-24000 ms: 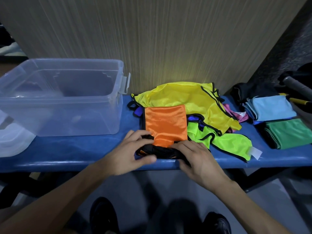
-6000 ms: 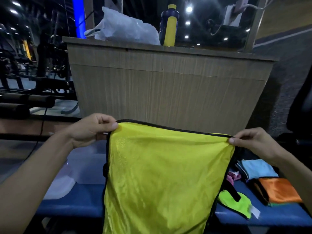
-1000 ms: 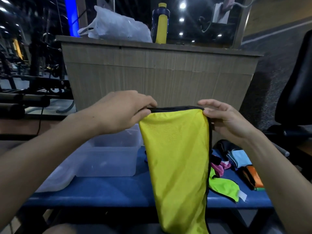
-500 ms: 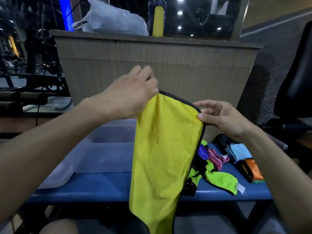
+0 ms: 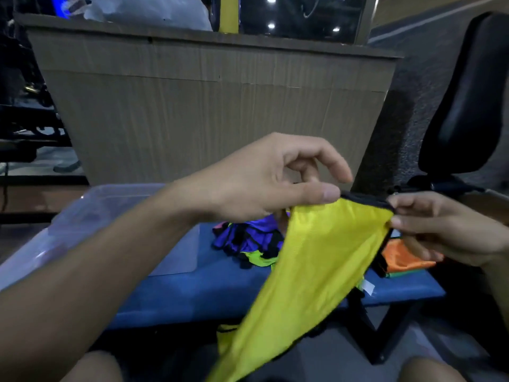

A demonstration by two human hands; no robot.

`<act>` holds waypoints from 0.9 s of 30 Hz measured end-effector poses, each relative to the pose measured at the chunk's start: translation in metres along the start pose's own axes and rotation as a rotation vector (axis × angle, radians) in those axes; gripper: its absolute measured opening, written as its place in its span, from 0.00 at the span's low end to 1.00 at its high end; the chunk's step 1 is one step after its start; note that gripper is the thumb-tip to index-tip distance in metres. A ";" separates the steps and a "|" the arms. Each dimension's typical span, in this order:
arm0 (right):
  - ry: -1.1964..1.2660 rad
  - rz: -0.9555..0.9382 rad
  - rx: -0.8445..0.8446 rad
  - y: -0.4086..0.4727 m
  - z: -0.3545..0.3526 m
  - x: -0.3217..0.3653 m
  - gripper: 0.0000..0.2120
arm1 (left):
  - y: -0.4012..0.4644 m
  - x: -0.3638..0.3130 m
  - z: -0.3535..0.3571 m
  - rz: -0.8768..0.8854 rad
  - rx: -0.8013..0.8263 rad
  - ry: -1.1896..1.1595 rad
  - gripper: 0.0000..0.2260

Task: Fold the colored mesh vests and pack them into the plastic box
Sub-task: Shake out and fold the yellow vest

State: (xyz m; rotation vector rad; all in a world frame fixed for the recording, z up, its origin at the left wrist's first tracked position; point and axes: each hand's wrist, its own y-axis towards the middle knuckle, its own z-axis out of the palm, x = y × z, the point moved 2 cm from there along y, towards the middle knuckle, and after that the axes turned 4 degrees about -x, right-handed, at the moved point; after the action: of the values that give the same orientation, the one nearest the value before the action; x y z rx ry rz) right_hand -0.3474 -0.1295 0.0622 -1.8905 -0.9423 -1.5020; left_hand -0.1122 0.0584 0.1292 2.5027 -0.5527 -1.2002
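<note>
Hanging in mid-air from the head camera's view, the yellow mesh vest (image 5: 316, 260) is a narrow folded strip of shiny fabric with black binding along its top edge, draping down past the front edge of the blue bench (image 5: 192, 296). The left hand (image 5: 264, 183) pinches the vest's top left corner between thumb and a lower finger, with the other fingers spread loose above. The right hand (image 5: 446, 230) pinches the top right corner between thumb and fingertips. The clear plastic box (image 5: 115, 221) stands on the bench's left part, behind the left forearm. A crumpled heap of purple and green vests (image 5: 248, 241) lies mid-bench, and a folded orange vest (image 5: 399, 257) sits at the right end. Behind stands a wood-grain counter (image 5: 214, 111); a black chair (image 5: 468, 95) is at right. Grey floor shows below the bench.
</note>
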 end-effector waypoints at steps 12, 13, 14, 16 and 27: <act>-0.506 -0.333 -0.416 0.192 0.050 0.113 0.02 | 0.003 0.116 -0.028 -0.183 -0.628 0.112 0.04; -0.541 -0.280 -0.379 0.220 0.068 0.096 0.03 | -0.007 0.137 -0.031 -0.239 -0.656 0.222 0.03; -0.559 -0.221 -0.335 0.246 0.086 0.074 0.03 | -0.019 0.156 -0.032 -0.313 -0.666 0.332 0.03; -0.560 -0.116 -0.248 0.289 0.122 0.024 0.07 | -0.045 0.190 -0.027 -0.477 -0.637 0.537 0.03; -0.383 0.081 0.084 0.357 0.229 -0.126 0.10 | -0.103 0.264 0.033 -0.831 -0.316 0.896 0.02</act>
State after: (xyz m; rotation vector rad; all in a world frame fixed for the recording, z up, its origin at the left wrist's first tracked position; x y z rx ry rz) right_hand 0.0547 -0.1934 -0.1095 -2.1685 -1.0603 -1.0547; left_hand 0.0344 0.0222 -0.1128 2.6472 0.8807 -0.1734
